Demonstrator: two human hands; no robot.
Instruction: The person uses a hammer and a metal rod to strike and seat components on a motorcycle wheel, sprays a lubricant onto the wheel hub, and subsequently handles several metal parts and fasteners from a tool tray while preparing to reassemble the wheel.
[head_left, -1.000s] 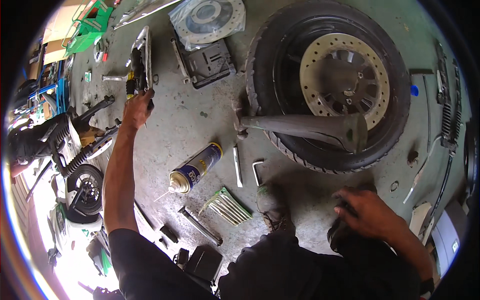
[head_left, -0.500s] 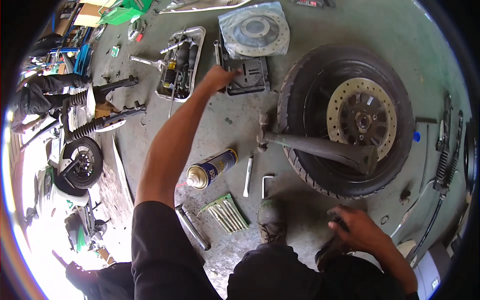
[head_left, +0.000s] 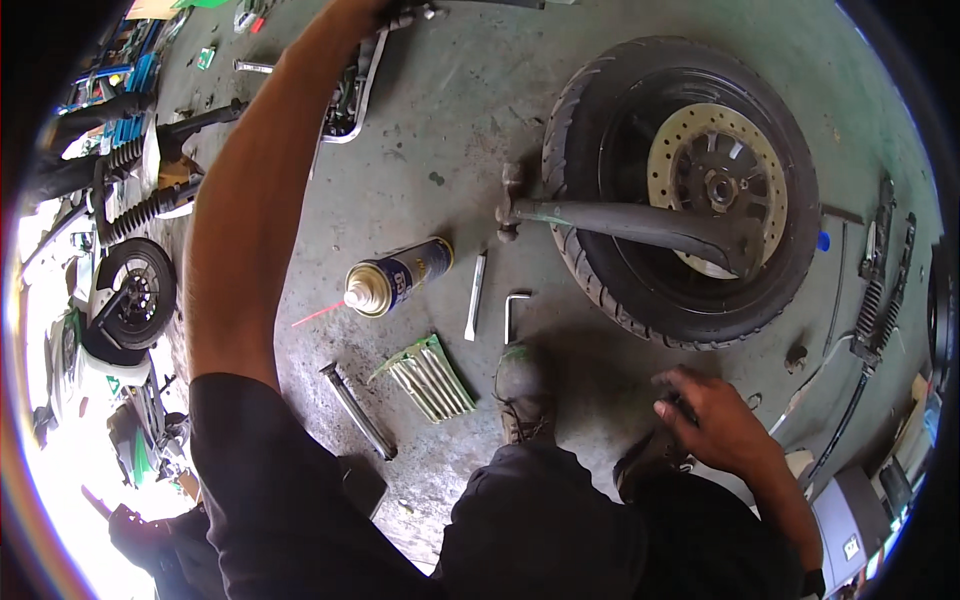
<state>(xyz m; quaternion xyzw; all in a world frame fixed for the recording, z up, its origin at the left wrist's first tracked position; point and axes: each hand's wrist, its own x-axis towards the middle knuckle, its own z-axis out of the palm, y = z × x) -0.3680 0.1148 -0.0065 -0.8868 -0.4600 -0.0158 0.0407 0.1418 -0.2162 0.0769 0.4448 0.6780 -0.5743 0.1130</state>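
Note:
My left arm reaches to the top edge, where my left hand [head_left: 362,12] is partly cut off and its fingers are hidden. Beside it a shiny wrench end [head_left: 410,16] shows, and a dark flat edge [head_left: 490,3] runs along the picture's top. Under my forearm lies a metal tray [head_left: 352,130] of tools. Over my right shoe, my right hand [head_left: 712,415] hovers with thumb and half-bent fingers apart. In front of it a motorcycle wheel [head_left: 570,110] with a drilled brake disc [head_left: 665,155] lies flat. A hammer [head_left: 620,217] rests across its tyre.
A spray can [head_left: 400,275] with a red straw lies near a flat metal bar [head_left: 476,295], a hex key [head_left: 511,315], a green pack of metal rods [head_left: 430,380] and a dark metal bar [head_left: 360,412]. Fork legs [head_left: 880,270] lie at right. Motorcycles and another person's legs fill the left.
My left hand has moved up and away to the top edge. The black slotted plate and the bagged disc have left their spot. The view has shifted; my right hand stays by my shoe.

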